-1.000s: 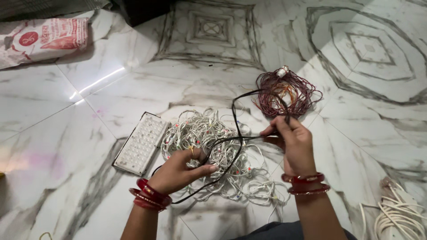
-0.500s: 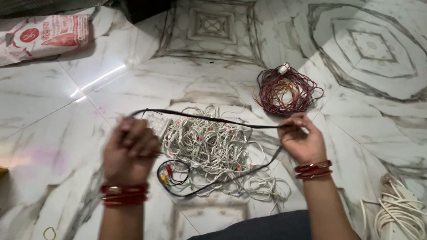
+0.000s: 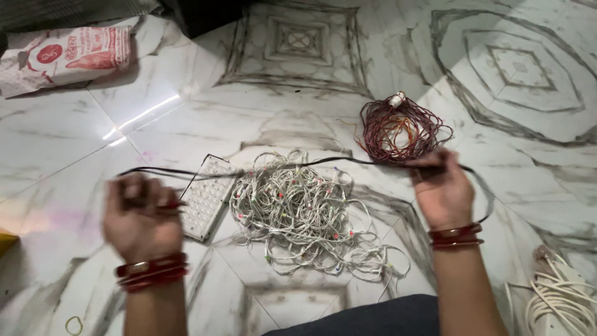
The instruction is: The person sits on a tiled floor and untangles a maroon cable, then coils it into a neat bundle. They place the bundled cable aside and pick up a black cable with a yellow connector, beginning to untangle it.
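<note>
Black cable (image 3: pixel 292 165), held stretched between both hands above the white string-light tangle (image 3: pixel 298 208), which serves as landmark. Nearest the viewer, a dark cloth edge (image 3: pixel 367 317) lies below the tangle, and a white cord bundle (image 3: pixel 556 298) lies far to its right. Left hand (image 3: pixel 144 214), blurred, left of the tangle, fingers curled shut around one cable end. Right hand (image 3: pixel 443 190), right of the tangle, fingers closed on the cable, a loop hanging past its wrist. LED panel (image 3: pixel 205 196) touches the tangle's left edge. Beyond the tangle: a reddish wire coil (image 3: pixel 401 130), upper right. Farthest, a printed sack (image 3: pixel 65 56), upper left.
</note>
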